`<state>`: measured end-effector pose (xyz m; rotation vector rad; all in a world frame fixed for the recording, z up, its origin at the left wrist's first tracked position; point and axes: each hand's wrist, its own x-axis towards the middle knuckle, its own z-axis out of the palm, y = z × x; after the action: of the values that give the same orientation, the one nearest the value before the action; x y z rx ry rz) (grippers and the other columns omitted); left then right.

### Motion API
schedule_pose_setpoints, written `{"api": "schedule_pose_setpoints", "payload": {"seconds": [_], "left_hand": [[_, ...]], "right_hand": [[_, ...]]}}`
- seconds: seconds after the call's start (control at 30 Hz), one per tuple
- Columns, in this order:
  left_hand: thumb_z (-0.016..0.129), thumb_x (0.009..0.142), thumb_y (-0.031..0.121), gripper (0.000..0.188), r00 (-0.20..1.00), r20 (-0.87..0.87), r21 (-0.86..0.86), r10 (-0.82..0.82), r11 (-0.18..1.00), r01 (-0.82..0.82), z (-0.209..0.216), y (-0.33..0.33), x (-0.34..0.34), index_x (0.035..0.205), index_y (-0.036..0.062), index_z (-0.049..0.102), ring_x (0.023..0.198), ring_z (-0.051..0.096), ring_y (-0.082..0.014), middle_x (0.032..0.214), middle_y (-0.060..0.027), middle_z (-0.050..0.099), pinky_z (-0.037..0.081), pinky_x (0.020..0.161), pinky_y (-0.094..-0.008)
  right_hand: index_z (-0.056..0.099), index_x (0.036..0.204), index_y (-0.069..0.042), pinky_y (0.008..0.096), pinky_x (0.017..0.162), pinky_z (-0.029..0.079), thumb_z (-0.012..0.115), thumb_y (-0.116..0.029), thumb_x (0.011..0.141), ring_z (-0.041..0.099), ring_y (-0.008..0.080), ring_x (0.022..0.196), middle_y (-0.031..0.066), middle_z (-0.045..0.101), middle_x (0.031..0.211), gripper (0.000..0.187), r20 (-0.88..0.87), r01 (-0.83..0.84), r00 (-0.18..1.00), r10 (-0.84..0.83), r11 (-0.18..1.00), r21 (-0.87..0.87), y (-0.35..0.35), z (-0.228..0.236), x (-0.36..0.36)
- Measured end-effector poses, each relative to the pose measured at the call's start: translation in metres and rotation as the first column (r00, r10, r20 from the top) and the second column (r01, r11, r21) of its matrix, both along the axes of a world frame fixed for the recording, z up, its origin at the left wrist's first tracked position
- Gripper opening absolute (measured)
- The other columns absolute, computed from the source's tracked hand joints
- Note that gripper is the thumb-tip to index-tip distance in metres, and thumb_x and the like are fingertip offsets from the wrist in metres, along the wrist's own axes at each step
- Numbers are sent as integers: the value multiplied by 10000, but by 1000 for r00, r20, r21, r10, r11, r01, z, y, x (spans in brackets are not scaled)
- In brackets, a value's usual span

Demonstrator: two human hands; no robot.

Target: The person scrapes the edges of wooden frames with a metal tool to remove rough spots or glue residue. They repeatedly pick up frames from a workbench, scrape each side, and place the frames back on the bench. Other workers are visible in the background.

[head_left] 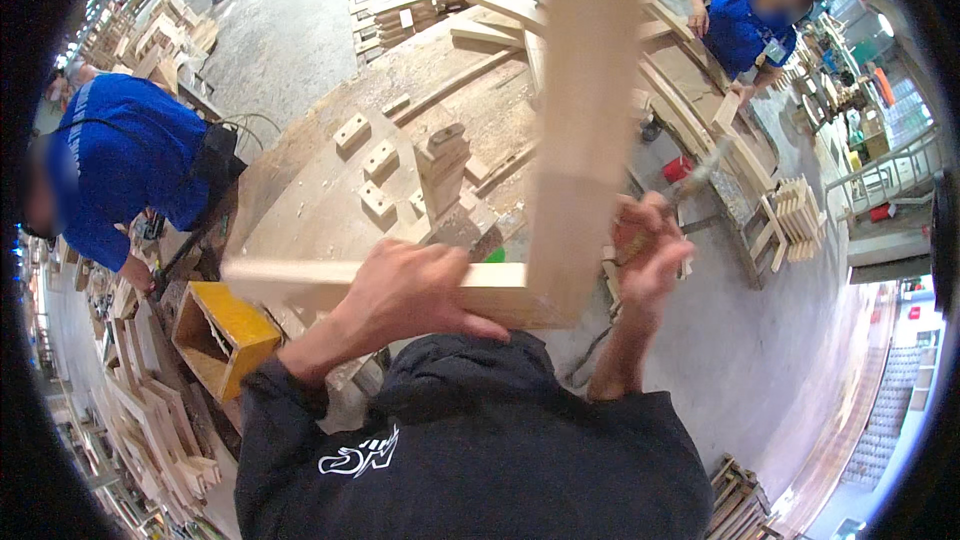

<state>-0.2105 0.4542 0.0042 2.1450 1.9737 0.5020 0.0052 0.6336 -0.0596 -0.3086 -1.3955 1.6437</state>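
Observation:
Close in front of me is an L-shaped joint of pale wood [583, 130], its long upright leg rising past the top edge and its shorter leg running left. My left hand [408, 285] is closed over the shorter leg, thumb along the near side by the corner. To the right of the upright leg, my right hand [648, 255] is raised with curled fingers. Something reddish-brown shows in its palm, and a blurred slim shape extends up and right from it; I cannot make out what it is.
Drilled wooden blocks [379, 158] and loose strips lie on the dusty workbench [300, 190] beyond. A yellow-sided wooden box [238, 330] stands at left. Co-workers in blue shirts [135, 155] are at left and far right. Wood stacks [795, 220] and a red container [677, 169] stand right.

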Motion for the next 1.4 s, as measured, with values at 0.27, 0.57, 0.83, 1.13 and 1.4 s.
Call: {"api": "schedule_pose_setpoints", "payload": {"seconds": [0.27,0.57,0.83,1.13,1.4], "left_hand": [[638,833,437,327,613,-758,221,-222,797,562,14,132,0,809,114,599,612,591,-129,653,25,563,408,551,-299],[744,702,375,300,460,-710,1,-533,652,758,24,228,9,779,111,625,711,648,-168,685,17,613,470,637,-344],[810,452,642,643,532,-348,-424,-772,635,646,1,286,-10,722,73,678,723,662,-280,689,-64,654,501,644,-403],[446,754,817,854,741,-155,-422,-654,722,549,-56,325,-41,548,5,608,563,566,-332,515,-146,535,441,541,-435],[708,645,650,599,639,-237,-421,-732,670,612,-79,336,-55,717,56,673,701,603,-269,685,-81,643,459,674,-401]], "right_hand": [[435,1273,4,549,1028,394,426,-582,944,552,391,1144,265,521,1287,672,-75,391,917,-392,849,355,41,17,87],[477,1299,-12,487,1046,374,527,-556,907,538,335,1169,197,555,1276,673,-88,563,823,-561,826,1,10,-31,155],[545,1153,-43,316,756,455,697,-285,787,547,181,951,61,578,1053,464,96,740,617,-781,535,-407,81,-88,109],[563,1094,-62,260,612,449,628,-321,850,569,116,762,31,587,922,361,160,604,758,-633,586,-540,129,-157,71],[575,1050,-86,255,677,424,713,-161,798,539,95,761,-6,593,883,297,105,678,689,-717,587,-444,134,-134,57]]}}
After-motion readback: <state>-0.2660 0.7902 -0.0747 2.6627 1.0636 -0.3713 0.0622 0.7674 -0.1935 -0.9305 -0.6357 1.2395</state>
